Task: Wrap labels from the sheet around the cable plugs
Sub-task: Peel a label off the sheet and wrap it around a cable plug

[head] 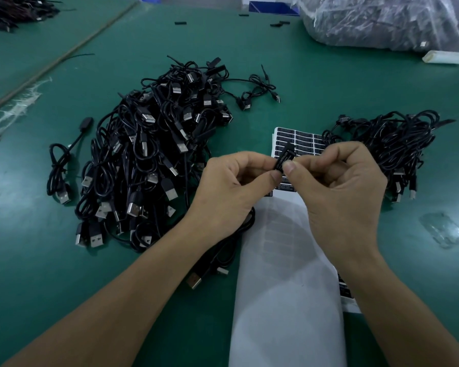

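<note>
over the sheet (304,141), the left hand (229,189) and right hand (341,189) both pinch one plug (286,151) bearing a label (280,164), a cable pile (154,144) left of the sheet.

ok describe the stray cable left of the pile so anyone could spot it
Find the big heap of black cables in the middle of the green table. Just left of it lies the stray cable, one loose coil. Unlike the rest, it sits alone, tangled with nothing.
</note>
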Action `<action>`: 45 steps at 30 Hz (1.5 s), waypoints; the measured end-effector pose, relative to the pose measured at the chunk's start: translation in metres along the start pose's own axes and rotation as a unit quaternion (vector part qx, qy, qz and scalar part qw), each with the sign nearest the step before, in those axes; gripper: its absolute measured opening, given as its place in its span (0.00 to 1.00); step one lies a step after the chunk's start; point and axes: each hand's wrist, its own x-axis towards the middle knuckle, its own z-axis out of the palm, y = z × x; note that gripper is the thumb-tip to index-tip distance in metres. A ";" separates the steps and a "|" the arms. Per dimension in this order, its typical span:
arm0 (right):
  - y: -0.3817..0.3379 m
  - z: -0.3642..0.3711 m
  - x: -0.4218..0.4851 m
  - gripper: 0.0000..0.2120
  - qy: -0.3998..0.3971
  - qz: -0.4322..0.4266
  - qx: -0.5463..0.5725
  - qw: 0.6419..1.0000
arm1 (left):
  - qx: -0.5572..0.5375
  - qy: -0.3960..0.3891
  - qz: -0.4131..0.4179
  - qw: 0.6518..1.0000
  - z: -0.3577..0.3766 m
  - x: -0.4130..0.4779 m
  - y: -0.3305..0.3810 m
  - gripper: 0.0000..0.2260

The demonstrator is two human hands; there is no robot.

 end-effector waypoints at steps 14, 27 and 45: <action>0.001 0.001 -0.003 0.16 0.005 -0.044 -0.040 0.998 | -0.012 0.008 -0.003 1.000 0.001 -0.001 0.004 0.05; 0.005 -0.002 -0.002 0.16 0.032 -0.081 -0.102 0.991 | 0.000 -0.001 0.003 1.000 0.000 -0.001 0.001 0.04; -0.004 -0.003 -0.002 0.10 -0.082 -0.075 -0.014 0.994 | 0.324 0.078 0.290 0.897 -0.005 -0.004 0.022 0.07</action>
